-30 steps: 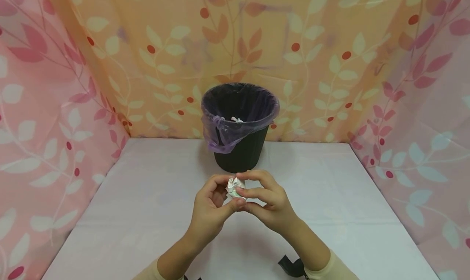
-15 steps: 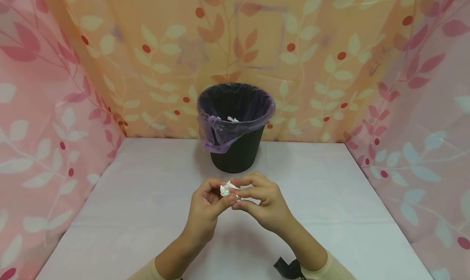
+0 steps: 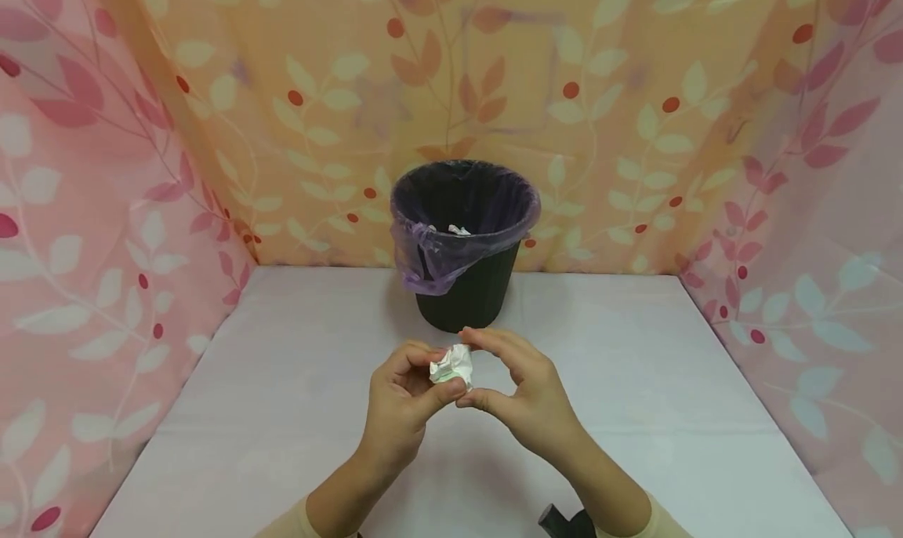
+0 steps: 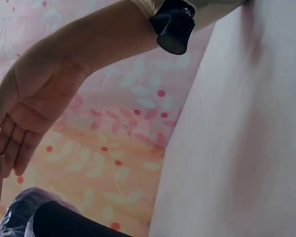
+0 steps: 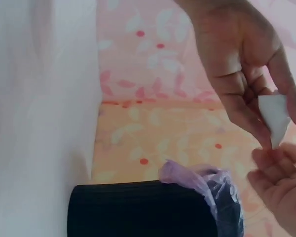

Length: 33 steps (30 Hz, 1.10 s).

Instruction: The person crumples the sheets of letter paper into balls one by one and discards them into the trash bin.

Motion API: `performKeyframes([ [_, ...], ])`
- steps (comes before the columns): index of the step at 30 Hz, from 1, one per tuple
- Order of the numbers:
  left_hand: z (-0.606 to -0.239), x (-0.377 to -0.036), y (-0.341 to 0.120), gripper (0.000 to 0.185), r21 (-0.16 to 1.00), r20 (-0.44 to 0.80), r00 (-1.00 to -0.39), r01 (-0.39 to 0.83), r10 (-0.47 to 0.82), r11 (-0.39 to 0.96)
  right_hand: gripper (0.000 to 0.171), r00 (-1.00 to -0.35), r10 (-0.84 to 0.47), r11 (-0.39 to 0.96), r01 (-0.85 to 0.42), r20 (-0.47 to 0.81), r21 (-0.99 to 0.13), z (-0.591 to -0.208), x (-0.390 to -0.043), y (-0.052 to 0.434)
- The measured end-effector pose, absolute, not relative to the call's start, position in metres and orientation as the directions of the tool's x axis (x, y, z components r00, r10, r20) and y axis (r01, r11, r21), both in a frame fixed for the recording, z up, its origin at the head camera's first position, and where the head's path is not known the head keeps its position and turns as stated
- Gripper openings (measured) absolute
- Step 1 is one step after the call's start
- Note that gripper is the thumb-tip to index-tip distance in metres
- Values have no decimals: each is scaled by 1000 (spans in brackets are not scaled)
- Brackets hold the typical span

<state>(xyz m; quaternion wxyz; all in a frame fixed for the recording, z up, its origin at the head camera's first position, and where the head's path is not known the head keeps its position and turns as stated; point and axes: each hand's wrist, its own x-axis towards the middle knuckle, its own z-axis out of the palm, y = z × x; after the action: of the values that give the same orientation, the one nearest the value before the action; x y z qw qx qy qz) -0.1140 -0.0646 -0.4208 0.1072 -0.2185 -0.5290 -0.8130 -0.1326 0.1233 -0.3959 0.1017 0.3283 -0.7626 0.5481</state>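
Observation:
In the head view my left hand (image 3: pixel 399 397) pinches a small crumpled piece of white paper (image 3: pixel 451 364) between thumb and fingers. My right hand (image 3: pixel 534 393) curves round the paper's other side, index fingertip at its top edge and thumb near its lower edge. The right wrist view shows the paper (image 5: pixel 275 116) held by the left hand (image 5: pixel 241 59), while fingers of the right hand (image 5: pixel 283 185) meet it from below. Only a sliver of paper shows at the margin of the left wrist view, near the right hand (image 4: pixel 37 98).
Behind the hands stands a black bin (image 3: pixel 469 287) lined with a purple plastic bag (image 3: pixel 440 263); a bit of white paper (image 3: pixel 458 230) shows inside. It stands on a white-covered table (image 3: pixel 296 342). Patterned cloth (image 3: pixel 317 154) encloses the back and sides. A black device (image 3: pixel 564 522) sits by the right wrist.
The right hand's fingers have spread wider round the paper, uncovering more of it. The paper looks turned in the fingers. The head view has shifted slightly.

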Motion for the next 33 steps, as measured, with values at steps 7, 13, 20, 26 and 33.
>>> performKeyframes([
  [7,-422,-116,-65,28,780,522,-848,432,89,-453,59,-759,-372,53,-593,535,-804,-401,-136,124],
  [13,-422,-114,-64,26,833,398,-915,335,58,-440,52,-756,-362,-58,-566,546,-822,-411,-140,121],
  [20,-417,-113,-65,22,896,244,-965,189,92,-401,45,-760,-343,-63,-568,553,-820,-416,-143,122],
  [26,-416,-120,-71,31,927,281,-948,227,150,-298,53,-758,-394,71,-590,520,-804,-409,-145,128],
  [33,-420,-130,-83,36,927,371,-905,348,209,-138,55,-782,-414,97,-548,467,-831,-406,-147,130],
])
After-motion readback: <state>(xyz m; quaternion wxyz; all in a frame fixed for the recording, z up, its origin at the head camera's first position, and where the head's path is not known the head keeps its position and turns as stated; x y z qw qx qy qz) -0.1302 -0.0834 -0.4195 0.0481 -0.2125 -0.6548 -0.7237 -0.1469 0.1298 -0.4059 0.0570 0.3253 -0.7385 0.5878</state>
